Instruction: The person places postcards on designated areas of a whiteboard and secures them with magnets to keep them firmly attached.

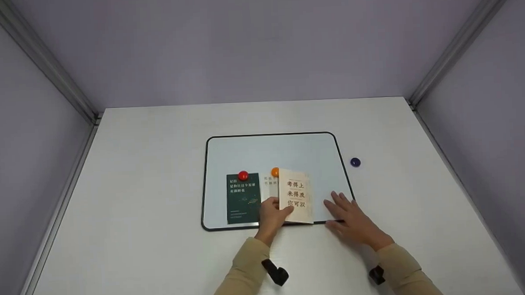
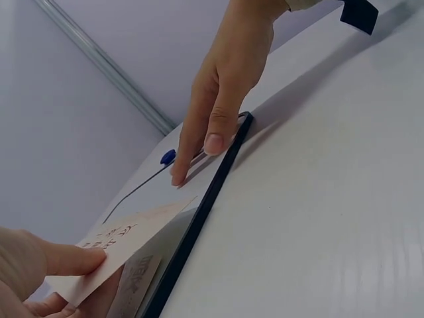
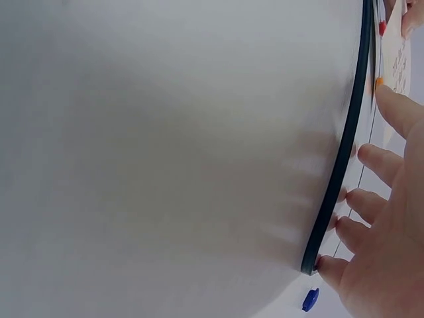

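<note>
1. Beige card (image 1: 296, 200) is on the whiteboard (image 1: 271, 149), near edge, right of the orange magnet (image 1: 274, 172). It is tilted up and not pinned.
2. Left hand (image 1: 272, 216) pinches the card's lower left edge, fingers curled round it.
3. Right hand (image 1: 352, 223) lies flat on the board's lower right corner, fingers straight and spread, holding nothing.
4. Green card (image 1: 243, 198) is already pinned under the red magnet (image 1: 243, 175).
5. Blue magnet (image 1: 355, 162) sits unused on the tabletop (image 1: 161, 258), just right of the board. Likely left: flatten the beige card and pin it.
</note>
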The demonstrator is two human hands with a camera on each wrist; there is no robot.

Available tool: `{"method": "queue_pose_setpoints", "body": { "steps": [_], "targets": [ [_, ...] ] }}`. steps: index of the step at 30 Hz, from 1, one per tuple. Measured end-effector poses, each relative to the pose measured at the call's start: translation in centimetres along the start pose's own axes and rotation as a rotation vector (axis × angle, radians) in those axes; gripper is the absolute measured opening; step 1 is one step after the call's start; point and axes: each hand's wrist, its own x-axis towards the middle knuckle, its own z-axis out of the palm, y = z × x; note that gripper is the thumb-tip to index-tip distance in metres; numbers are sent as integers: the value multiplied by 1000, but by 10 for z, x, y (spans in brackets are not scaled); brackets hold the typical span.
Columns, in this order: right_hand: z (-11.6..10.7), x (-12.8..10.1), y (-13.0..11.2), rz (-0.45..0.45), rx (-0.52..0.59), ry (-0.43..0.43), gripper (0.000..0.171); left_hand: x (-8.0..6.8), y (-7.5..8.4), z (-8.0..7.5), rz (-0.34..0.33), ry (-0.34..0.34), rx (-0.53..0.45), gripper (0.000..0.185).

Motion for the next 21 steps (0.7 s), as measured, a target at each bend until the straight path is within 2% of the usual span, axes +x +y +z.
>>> {"method": "queue_pose_setpoints", "body": {
  "steps": [8,13,17,21],
  "targets": [
    [-1,-2,-2,-4,-5,26,59,2,2,8,-19,6,17,30],
    [-2,0,-4,13,-7,17,59,2,4,11,-24,21,103,30],
    [-2,0,-4,23,-4,9,59,2,4,13,-18,37,131,30],
    [-2,0,-5,25,-8,10,59,2,4,16,15,55,142,31]
  ]
}}
